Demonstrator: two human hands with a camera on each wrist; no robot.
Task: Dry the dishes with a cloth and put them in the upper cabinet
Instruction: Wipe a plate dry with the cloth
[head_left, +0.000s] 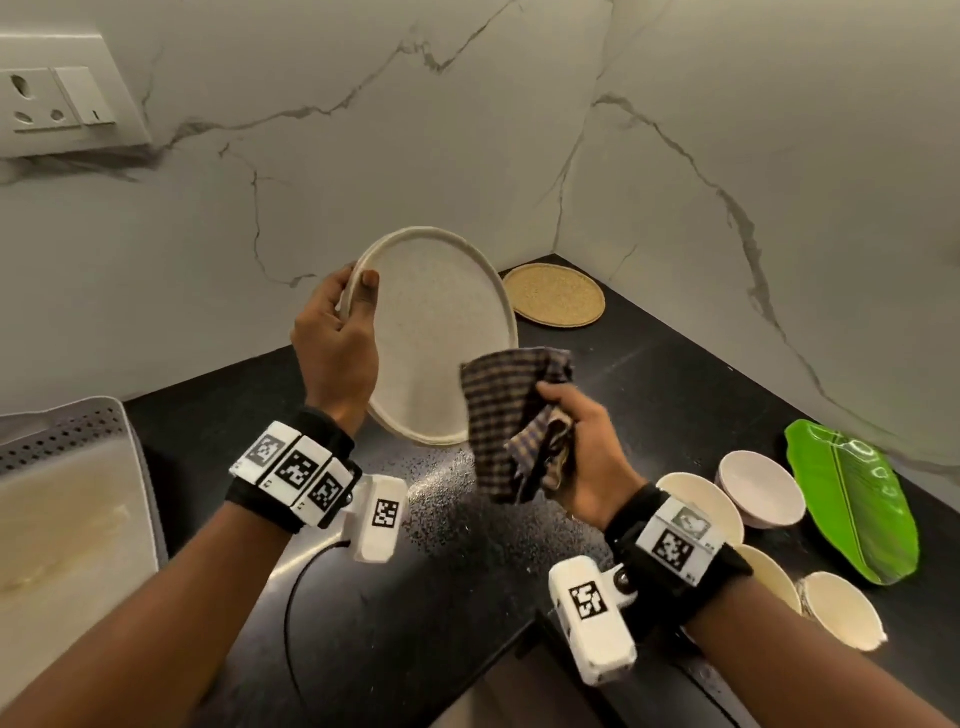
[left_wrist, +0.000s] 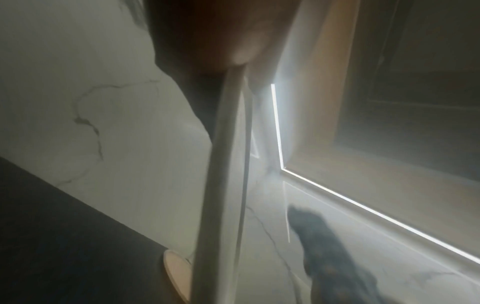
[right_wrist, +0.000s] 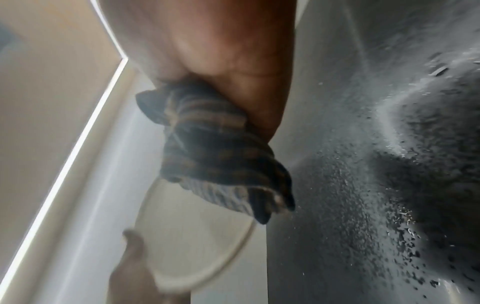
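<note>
My left hand (head_left: 345, 317) grips the left rim of a round cream plate (head_left: 441, 338), thumb on its face, holding it tilted upright above the black counter (head_left: 675, 374). The left wrist view shows that plate (left_wrist: 223, 164) edge-on under my palm. My right hand (head_left: 576, 447) clutches a bunched dark checked cloth (head_left: 506, 421) just in front of the plate's lower right rim. In the right wrist view the cloth (right_wrist: 215, 152) hangs from my fist over the plate (right_wrist: 192, 236); whether they touch is unclear.
Several cream and pale bowls (head_left: 758, 488) and a green leaf-shaped dish (head_left: 852, 499) sit at the right of the counter. A woven mat (head_left: 555, 295) lies in the corner. A grey perforated drying tray (head_left: 78, 467) stands left. A wall socket (head_left: 62, 98) is upper left.
</note>
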